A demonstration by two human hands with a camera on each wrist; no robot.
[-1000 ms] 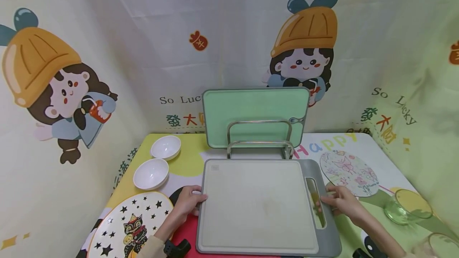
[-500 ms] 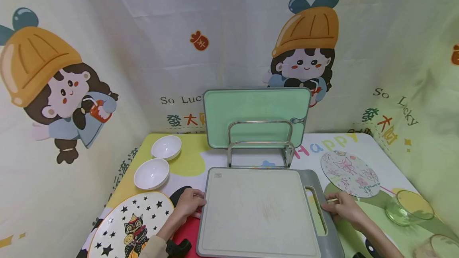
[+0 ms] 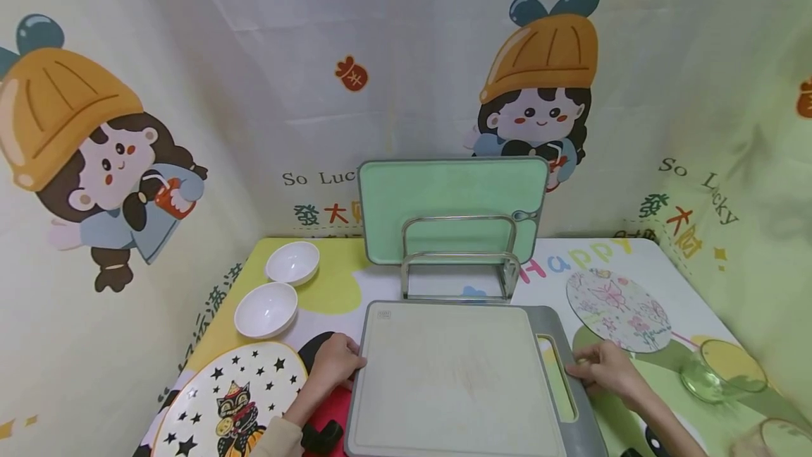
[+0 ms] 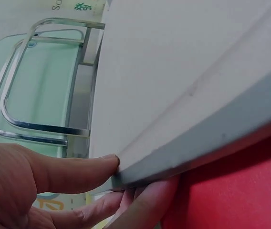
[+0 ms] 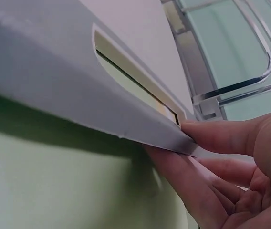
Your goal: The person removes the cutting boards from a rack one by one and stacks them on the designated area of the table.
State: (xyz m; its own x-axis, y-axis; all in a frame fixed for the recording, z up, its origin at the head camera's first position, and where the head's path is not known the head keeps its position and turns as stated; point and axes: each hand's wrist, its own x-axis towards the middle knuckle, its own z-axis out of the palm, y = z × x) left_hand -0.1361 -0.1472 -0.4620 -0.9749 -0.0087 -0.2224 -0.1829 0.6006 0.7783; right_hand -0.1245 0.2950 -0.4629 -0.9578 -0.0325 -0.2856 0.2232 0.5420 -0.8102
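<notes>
A large cutting board (image 3: 457, 379), off-white with a grey rim and a slot handle on its right, lies nearly flat in front of me. My left hand (image 3: 335, 360) pinches its left edge, thumb on top and fingers beneath, as the left wrist view shows. On the opposite edge, beside the slot, my right hand (image 3: 605, 372) grips the grey rim (image 5: 102, 105) the same way, fingers curled under it. Behind the board stands a metal rack (image 3: 457, 257) holding a green cutting board (image 3: 453, 192) upright.
Two white bowls (image 3: 265, 310) stand at the back left, with a star-patterned round plate or mat (image 3: 209, 407) in front of them. To the right lie a floral round mat (image 3: 618, 310) and a green glass bowl (image 3: 723, 371). Another glass (image 3: 777, 438) sits at the lower right corner.
The off-white board has come down and toward me, so the rack's base shows behind it. Both hands have kept hold of its edges throughout.
</notes>
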